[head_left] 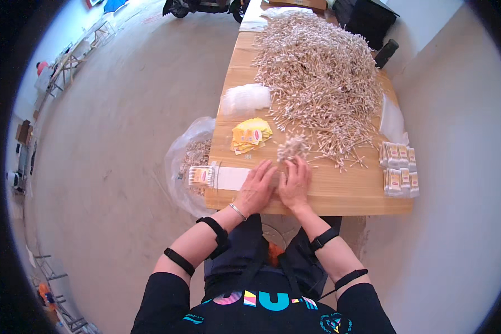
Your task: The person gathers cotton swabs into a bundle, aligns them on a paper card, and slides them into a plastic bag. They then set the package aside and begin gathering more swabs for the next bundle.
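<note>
A: State hand positions.
B: Left hand and right hand lie side by side near the tabletop front edge; fingers closed around a bundle of cotton swabs.
A: Surroundings?
B: Large swab pile behind; yellow labels left; packed swab packets right.

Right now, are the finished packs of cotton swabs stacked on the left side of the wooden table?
No, the finished packs sit near the right edge of the wooden table, right of both hands.
</note>
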The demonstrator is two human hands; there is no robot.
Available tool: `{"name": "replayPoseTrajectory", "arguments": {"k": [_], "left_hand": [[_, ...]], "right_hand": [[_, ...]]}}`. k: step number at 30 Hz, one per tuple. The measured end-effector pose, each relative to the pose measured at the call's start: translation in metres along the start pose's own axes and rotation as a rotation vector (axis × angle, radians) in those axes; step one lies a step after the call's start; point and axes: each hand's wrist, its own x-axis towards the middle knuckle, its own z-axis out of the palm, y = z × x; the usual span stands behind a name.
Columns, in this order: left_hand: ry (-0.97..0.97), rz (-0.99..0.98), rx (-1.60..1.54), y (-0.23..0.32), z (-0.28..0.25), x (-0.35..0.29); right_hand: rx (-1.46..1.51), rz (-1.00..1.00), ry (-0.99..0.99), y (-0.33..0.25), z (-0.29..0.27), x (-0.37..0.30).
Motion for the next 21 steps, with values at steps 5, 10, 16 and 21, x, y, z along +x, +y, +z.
{"name": "replayPoseTrajectory", "arguments": {"k": [5,10,16,21], "left_hand": [[0.061,-0.030,0.060,-0.006,0.003,0.003],[0.068,-0.028,0.077,-0.001,0.003,0.007],[0.086,-0.069,0.058,-0.005,0.005,0.004],[0.091,-0.062,0.042,-0.003,0.005,0.008]], "right_hand": [[-0.097,-0.089,-0.074,0.033,-0.011,0.016],[-0.392,0.051,0.160,0.068,-0.022,0.036],[-0.057,-0.157,-0.132,-0.002,-0.012,0.030],[-0.091,0.072,-0.037,0.048,-0.010,0.048]]}}
